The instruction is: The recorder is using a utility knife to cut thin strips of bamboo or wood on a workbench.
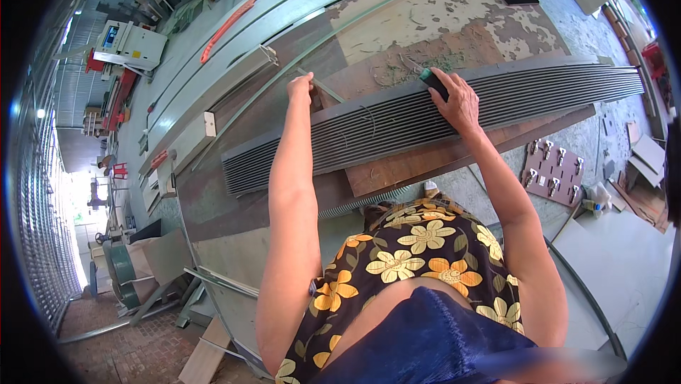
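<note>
A long grey ribbed panel (539,90) lies across a worn brown workbench (397,171). My right hand (457,100) rests on the panel's far edge and presses a small dark block with a green end (431,80) against it. My left hand (301,88) is closed at the panel's far edge, pinching a thin grey strip (326,88) that runs off to the right. Both my forearms reach up from the lower edge of the picture.
Long grey metal rails (234,72) and an orange bar (227,26) lie along the bench's far left side. A brown board with white clips (553,171) and pale sheets (624,256) lie on the floor at right. Machines and offcuts stand at left.
</note>
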The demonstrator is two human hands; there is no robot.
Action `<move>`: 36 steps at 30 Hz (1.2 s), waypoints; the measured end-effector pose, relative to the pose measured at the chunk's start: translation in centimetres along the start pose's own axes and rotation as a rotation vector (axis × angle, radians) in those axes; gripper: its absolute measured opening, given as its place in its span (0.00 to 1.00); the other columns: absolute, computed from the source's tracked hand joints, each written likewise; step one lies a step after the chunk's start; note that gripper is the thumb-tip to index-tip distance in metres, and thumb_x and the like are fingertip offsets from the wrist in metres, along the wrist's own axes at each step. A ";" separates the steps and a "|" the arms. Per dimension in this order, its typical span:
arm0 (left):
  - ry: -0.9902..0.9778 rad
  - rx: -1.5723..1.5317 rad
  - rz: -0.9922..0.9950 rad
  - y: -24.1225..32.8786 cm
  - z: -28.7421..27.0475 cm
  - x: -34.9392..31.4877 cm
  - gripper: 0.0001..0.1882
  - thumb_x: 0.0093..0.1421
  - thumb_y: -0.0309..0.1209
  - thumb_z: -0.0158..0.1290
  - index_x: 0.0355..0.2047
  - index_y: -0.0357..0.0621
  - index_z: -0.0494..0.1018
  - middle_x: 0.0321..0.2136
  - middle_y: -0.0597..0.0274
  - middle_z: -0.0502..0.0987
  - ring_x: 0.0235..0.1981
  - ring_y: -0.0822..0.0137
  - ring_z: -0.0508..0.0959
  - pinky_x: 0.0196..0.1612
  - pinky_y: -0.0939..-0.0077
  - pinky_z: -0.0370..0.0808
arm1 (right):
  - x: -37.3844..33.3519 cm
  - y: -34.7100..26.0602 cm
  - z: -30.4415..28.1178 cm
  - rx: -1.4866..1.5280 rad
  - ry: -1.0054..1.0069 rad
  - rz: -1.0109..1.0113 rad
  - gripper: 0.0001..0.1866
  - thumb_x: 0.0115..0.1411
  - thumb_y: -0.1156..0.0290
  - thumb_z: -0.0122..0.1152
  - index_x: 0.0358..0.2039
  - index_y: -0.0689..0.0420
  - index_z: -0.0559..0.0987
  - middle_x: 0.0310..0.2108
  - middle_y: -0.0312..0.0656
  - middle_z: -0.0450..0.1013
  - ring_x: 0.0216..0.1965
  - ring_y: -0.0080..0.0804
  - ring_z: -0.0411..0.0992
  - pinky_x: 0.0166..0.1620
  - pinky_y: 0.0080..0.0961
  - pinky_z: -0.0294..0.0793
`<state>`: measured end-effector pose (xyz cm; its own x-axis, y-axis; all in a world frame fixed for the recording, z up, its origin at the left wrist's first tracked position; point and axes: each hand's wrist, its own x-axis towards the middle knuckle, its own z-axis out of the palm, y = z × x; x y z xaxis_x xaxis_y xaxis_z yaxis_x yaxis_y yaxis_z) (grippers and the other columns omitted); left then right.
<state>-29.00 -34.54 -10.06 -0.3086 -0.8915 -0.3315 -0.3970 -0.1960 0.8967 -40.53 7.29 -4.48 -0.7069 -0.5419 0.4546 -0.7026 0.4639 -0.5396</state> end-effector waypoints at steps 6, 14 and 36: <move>0.090 -0.287 0.072 1.6 -5.6 3.1 0.10 0.53 0.35 0.66 0.24 0.52 0.74 0.20 0.70 0.74 0.17 0.74 0.70 0.19 0.74 0.57 | 1.1 -0.3 1.2 0.001 0.041 -0.030 0.25 0.56 0.62 0.65 0.55 0.47 0.75 0.35 0.41 0.74 0.40 0.43 0.75 0.43 0.36 0.74; 0.176 -0.457 0.146 5.9 -10.2 0.1 0.09 0.57 0.28 0.62 0.25 0.44 0.72 0.20 0.63 0.74 0.15 0.73 0.72 0.14 0.81 0.62 | 0.7 0.8 0.7 -0.021 -0.003 0.005 0.24 0.56 0.62 0.64 0.55 0.48 0.75 0.36 0.43 0.74 0.41 0.44 0.75 0.44 0.37 0.74; 0.145 0.638 0.633 -2.6 -11.0 -6.4 0.24 0.57 0.42 0.62 0.45 0.33 0.77 0.42 0.45 0.81 0.41 0.52 0.82 0.44 0.61 0.77 | 0.6 0.3 1.4 -0.014 0.012 -0.015 0.24 0.57 0.62 0.64 0.54 0.48 0.75 0.35 0.43 0.74 0.40 0.44 0.75 0.43 0.38 0.74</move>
<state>-16.45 -32.87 -7.05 -0.5370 -0.8067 0.2465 -0.6065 0.5723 0.5519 -41.07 6.15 -5.33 -0.6971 -0.5405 0.4711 -0.7142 0.4656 -0.5226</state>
